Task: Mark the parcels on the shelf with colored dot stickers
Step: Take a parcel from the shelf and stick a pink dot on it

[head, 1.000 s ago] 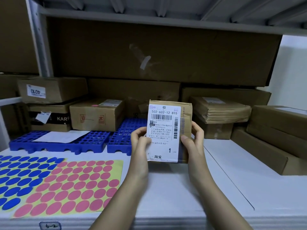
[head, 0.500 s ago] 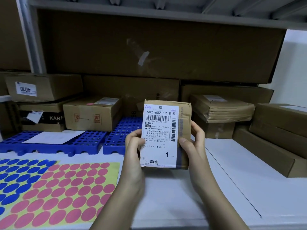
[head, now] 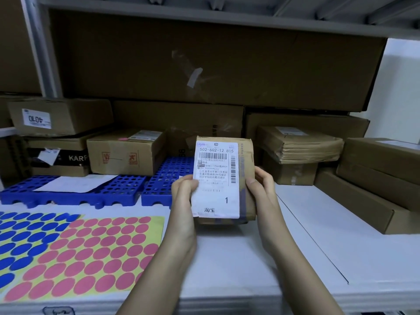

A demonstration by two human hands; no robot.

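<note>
- Small brown parcel [head: 246, 160] held upright above the white shelf [head: 227, 258], white shipping label [head: 216, 180] facing the camera.
- Left hand [head: 183, 201] closed around the parcel's left edge, thumb pressed on the label.
- Right hand [head: 263, 192] closed around the parcel's right edge, fingers wrapped behind it, thumb on the front.
- Sheet of pink dot stickers [head: 91, 253] on yellow backing lying flat on the shelf, left of the arms.
- Sheet of blue dot stickers [head: 25, 237] further left, partly under the pink sheet.
- Blue perforated trays [head: 127, 189] behind the sheets, a white paper [head: 75, 184] lying on one.
- Cardboard boxes [head: 127, 153] stacked along the back of the shelf; flat long boxes [head: 372, 189] to the right.
</note>
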